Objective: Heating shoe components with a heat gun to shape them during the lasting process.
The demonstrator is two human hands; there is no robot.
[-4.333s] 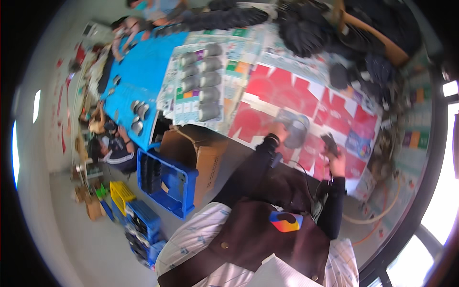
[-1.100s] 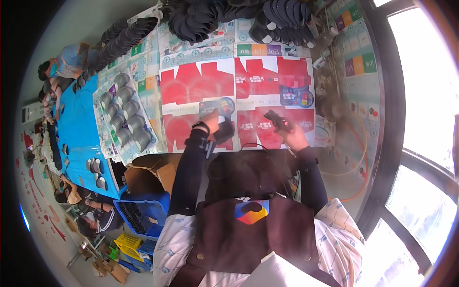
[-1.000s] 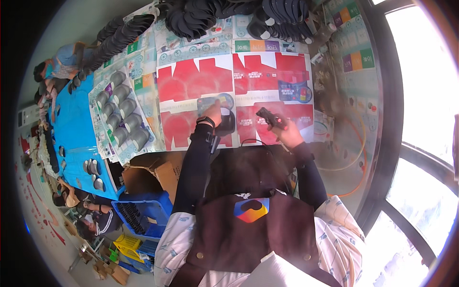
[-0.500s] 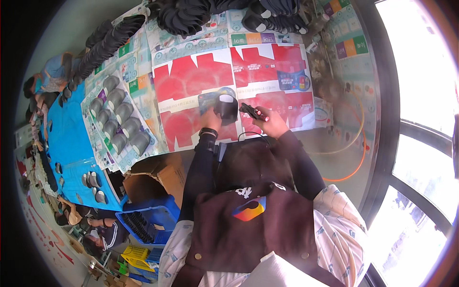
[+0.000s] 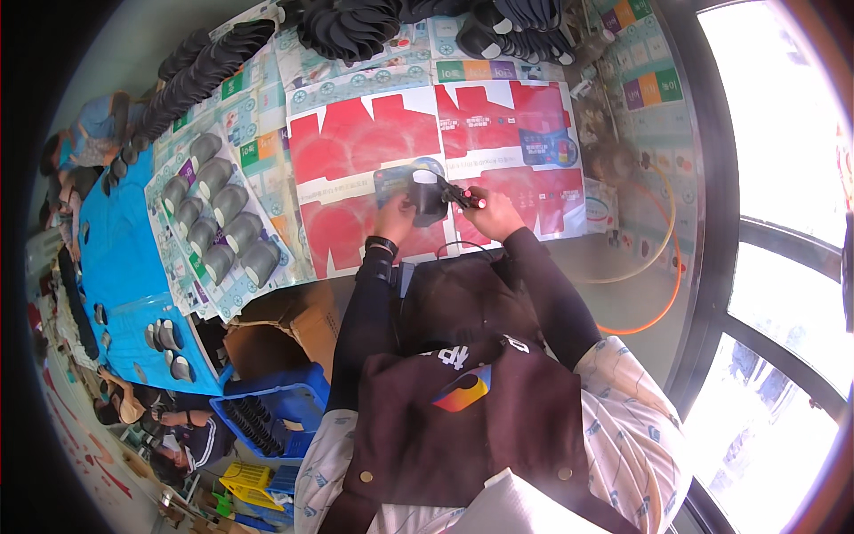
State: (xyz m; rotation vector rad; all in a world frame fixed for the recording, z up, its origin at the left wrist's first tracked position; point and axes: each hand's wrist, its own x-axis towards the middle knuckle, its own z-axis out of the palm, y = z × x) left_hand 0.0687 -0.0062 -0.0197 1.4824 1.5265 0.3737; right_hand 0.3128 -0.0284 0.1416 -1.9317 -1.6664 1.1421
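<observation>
My left hand point(image 5: 394, 220) is closed on the left edge of a dark grey, rounded cap-like piece point(image 5: 430, 205) with a pale patch at its top. It is held over the red-and-white printed sheets. In my right hand point(image 5: 495, 216), the fingers are wrapped round a small black tool point(image 5: 459, 195) with red parts; its exact kind is too small to tell. The tool's far end meets or overlaps the right rim of the piece; which of these I cannot tell. A group of similar grey caps point(image 5: 230, 205) sits in rows on a printed board to the left.
Stacks of dark curved pieces point(image 5: 349, 28) line the table's far edge. On the left is a blue-covered table point(image 5: 120, 258) with people beside it. Below it stand a cardboard box point(image 5: 311, 329) and a blue crate point(image 5: 307, 387). An orange hose point(image 5: 673, 294) curves at the right.
My right hand has moved left, bringing the black tool from beside the cap to its right rim. The left hand and the cap have shifted slightly to the right.
</observation>
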